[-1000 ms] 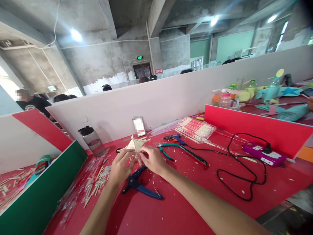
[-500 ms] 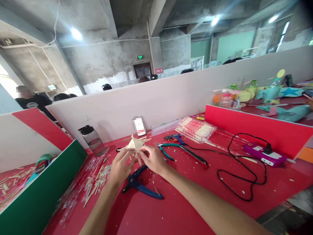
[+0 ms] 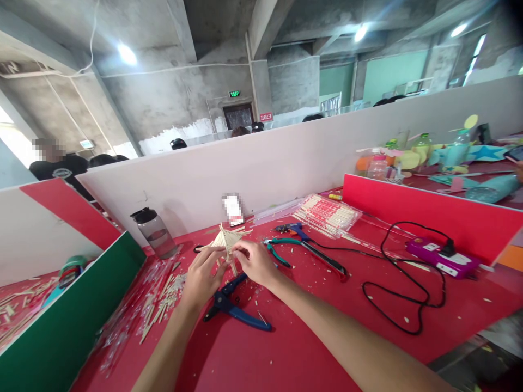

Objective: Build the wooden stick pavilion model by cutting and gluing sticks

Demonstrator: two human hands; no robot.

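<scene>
A small model of pale wooden sticks (image 3: 229, 238), with a sloping roof-like top and thin legs below, stands between my hands above the red table. My left hand (image 3: 205, 272) grips its near left edge with fingers and thumb. Curled into a pinch, my right hand (image 3: 256, 263) touches the model's near right side; whether a small piece is between its fingertips is hidden. Just in front lies a blue-handled cutter (image 3: 241, 314). Teal-handled pliers (image 3: 280, 253) and a red-and-black utility knife (image 3: 324, 260) lie right of my right hand.
A glue gun (image 3: 295, 230) lies behind the pliers, its cord running toward a purple power strip (image 3: 441, 258). Bagged sticks (image 3: 327, 215) lie at the back. Cut sticks (image 3: 163, 299) and plastic wrap are at left, near a water bottle (image 3: 154, 234). A phone (image 3: 233, 211) leans on the partition.
My hands and the stick model stay almost in place, with only slight finger movement at the model. In the background, a person at far left has shifted a little to the right.
</scene>
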